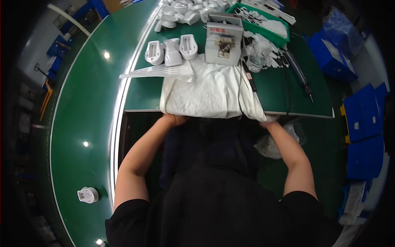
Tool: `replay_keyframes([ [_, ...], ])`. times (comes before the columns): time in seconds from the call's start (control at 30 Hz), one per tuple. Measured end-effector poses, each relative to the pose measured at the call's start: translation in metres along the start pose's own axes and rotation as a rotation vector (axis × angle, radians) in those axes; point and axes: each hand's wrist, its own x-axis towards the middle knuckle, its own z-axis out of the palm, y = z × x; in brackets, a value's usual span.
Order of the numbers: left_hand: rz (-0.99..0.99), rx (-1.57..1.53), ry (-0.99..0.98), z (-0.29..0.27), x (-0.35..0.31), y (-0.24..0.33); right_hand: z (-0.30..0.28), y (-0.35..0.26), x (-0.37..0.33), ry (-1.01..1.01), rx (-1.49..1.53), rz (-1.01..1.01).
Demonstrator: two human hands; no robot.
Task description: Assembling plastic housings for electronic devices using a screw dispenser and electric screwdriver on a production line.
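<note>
A creased white cloth (201, 88) lies on the green worktable (142, 96) and reaches its front edge. My left hand (176, 120) is at the cloth's near left corner, with its fingers hidden beneath the edge. At the near right corner is my right hand (269, 120), its fingers also out of sight. Behind the cloth stands a grey box-shaped machine (223, 43), and a black cable (241, 88) runs down over the cloth. Three white plastic housings (173, 51) stand to the machine's left, near a sheaf of translucent strips (158, 71).
White housings (185, 10) are heaped at the back. A green tray (282, 40) holds small black and white parts, near a clear jar (258, 55). An electric screwdriver (298, 74) lies at right. A lone housing (88, 195) sits on the left-hand surface; blue bins (362, 123) stand far right.
</note>
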Motion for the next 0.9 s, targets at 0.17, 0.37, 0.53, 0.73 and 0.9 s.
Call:
replay_keyframes([
  [0.17,-0.025,-0.329,-0.563,-0.087,-0.015,0.081,-0.034,-0.071,-0.109,-0.514,0.216,-0.211],
  [0.37,0.243,-0.890,-0.202,-0.269,-0.024,0.062,-0.244,-0.148,-0.125,-0.377,0.248,-0.380],
  [0.53,-0.273,-0.311,0.352,-0.262,0.077,-0.059,-0.300,-0.239,0.042,0.533,0.365,-0.515],
  [0.73,-0.492,-0.382,0.101,-0.186,0.092,-0.087,-0.264,-0.278,0.163,0.445,-0.012,-0.270],
  [0.9,-0.503,-0.431,0.373,-0.171,0.121,-0.090,-0.268,-0.270,0.202,0.475,0.045,-0.231],
])
